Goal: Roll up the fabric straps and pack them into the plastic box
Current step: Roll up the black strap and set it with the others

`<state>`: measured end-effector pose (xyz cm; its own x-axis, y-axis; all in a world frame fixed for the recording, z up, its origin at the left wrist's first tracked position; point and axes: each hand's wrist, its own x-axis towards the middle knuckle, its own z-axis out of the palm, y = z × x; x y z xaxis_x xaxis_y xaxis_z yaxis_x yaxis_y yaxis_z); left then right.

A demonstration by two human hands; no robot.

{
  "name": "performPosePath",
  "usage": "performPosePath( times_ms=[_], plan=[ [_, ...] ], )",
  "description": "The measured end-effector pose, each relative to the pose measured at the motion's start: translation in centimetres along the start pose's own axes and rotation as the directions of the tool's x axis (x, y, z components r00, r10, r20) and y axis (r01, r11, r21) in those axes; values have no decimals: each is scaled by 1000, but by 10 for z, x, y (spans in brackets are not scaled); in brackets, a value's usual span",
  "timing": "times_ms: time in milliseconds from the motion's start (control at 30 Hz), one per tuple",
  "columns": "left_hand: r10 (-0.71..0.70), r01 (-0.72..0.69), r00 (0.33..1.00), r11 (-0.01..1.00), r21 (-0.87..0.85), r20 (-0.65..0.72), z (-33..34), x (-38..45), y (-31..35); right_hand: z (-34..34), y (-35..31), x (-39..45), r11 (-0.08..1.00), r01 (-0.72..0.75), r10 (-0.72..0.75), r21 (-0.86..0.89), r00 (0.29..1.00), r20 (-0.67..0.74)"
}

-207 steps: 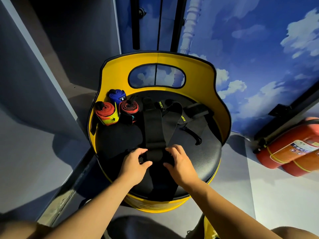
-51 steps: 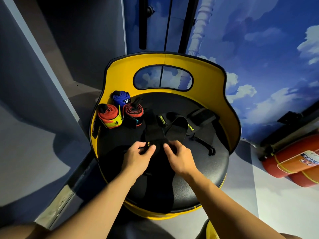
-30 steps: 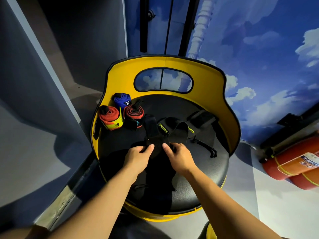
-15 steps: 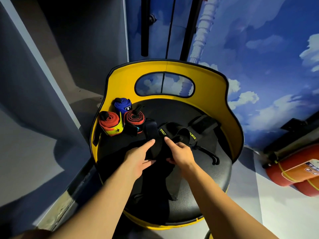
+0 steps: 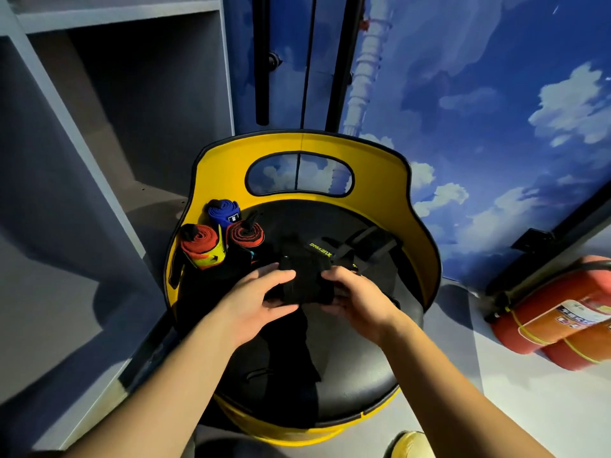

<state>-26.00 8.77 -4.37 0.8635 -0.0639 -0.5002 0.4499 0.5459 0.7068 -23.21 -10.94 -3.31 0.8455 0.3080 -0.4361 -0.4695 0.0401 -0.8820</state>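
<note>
A black fabric strap [image 5: 305, 279], partly wound into a thick roll, is held between both hands above the black padded seat [image 5: 370, 368] of a yellow-backed stool [image 5: 390, 180]; the left hand [image 5: 261, 299] is curled round the roll's left end, with the thumb under it and the fingers over its top; the right hand [image 5: 355, 297] is curled round the right end in the same way; the unrolled tail of the strap is seen hanging down from the roll and lying on the seat toward the viewer; further loose black straps [image 5: 360, 247], one lettered in yellow, are spread on the seat just behind the roll; three finished rolls are stood on end at the seat's left rear, against the yellow back: a blue roll [image 5: 224, 211] farthest back, a red-and-yellow roll [image 5: 201, 247] at the left, and a red-and-black roll [image 5: 246, 234] just beside it; grey shelving [image 5: 109, 104] is shown at the left; a wall painted with sky and clouds [image 5: 496, 110] is shown behind; two red fire extinguishers [image 5: 558, 312] are laid on the floor at the right; a plastic box cannot be made out.
</note>
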Motion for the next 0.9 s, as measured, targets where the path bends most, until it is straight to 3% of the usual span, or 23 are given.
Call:
performPosePath(
  times_ms=[167,533,900],
  plan=[
    [98,-104,989,993,55,115,9,-14,16,-6,-18,-15,998,52,-57,47,991,118],
    [129,-158,969,979,127,212,18,-27,37,-3,-35,-25,982,184,-183,-48,983,17],
    [103,-138,966,981,136,235,12,-16,39,-7,-30,-21,971,238,-237,-29,971,42]
  ],
)
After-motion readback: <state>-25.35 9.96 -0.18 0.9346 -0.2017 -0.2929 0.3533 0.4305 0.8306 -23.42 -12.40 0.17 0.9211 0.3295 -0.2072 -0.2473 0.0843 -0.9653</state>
